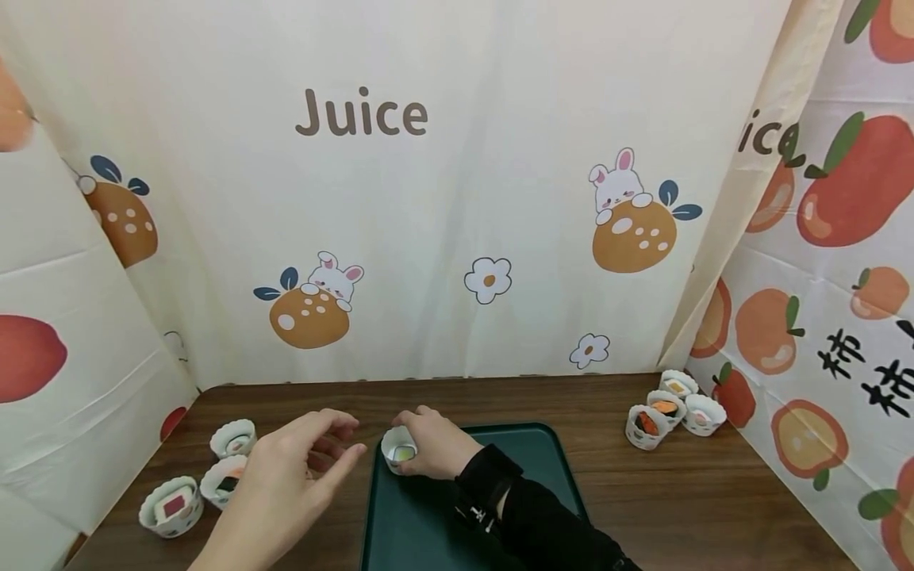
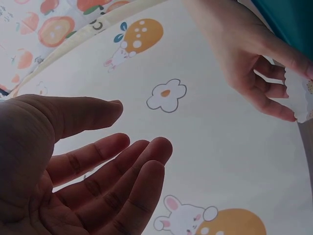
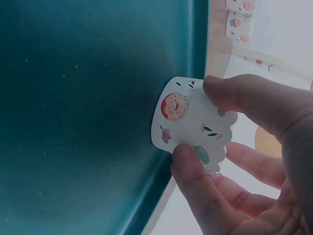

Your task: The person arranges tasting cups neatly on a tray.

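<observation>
My right hand (image 1: 440, 444) pinches a white scalloped paper cup (image 1: 393, 446) at the far left corner of the dark green tray (image 1: 493, 531). Inside that cup sits a sushi piece (image 1: 404, 454) with a green centre. Printed donuts and leaves show on the cup's side in the right wrist view, its base against the tray. My left hand (image 1: 293, 484) hovers left of the tray with nothing in it, fingers loosely bent and thumb apart. Beside it stand sushi cups, one with a dark red centre (image 1: 171, 507) and one partly hidden behind the hand (image 1: 223, 482).
Another sushi cup (image 1: 233, 438) stands at the back left of the brown wooden table (image 1: 643, 515). Several more cups, including one with an orange topping (image 1: 666, 408), cluster at the back right. Printed curtains (image 1: 457, 206) close off the back and both sides.
</observation>
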`<state>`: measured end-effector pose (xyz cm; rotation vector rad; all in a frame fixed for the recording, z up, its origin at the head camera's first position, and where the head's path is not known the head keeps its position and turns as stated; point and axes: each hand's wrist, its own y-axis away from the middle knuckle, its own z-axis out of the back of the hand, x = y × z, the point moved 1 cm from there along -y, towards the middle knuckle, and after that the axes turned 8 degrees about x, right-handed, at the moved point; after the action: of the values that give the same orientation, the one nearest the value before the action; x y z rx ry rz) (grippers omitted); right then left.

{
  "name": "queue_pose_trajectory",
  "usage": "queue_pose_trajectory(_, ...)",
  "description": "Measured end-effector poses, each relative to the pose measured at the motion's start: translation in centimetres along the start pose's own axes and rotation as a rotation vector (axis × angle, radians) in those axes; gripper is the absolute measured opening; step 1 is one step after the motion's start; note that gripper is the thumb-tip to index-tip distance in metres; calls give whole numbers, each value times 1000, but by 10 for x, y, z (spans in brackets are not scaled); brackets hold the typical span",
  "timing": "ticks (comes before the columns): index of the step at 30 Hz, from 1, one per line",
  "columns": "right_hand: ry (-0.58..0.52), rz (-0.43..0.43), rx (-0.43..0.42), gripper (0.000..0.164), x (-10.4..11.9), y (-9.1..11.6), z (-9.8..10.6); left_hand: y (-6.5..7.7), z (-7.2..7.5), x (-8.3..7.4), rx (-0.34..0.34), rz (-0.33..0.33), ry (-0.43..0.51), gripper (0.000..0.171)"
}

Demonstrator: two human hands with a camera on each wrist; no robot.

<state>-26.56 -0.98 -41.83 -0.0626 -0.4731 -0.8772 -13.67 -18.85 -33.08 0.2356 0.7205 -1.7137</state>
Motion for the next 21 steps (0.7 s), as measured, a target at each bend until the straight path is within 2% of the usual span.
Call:
queue_pose_trajectory(5, -10, 2, -17, 66, -2, 1, 0, -1, -1, 1, -5, -9, 10, 26)
queue_pose_trajectory(15, -16, 22, -73, 65, -5, 4, -3, -2, -1, 3, 33, -4, 7, 27)
queue_pose_trajectory(21, -15, 14, -100, 67, -9, 16, 3, -3, -2, 2, 64, 13, 9, 28)
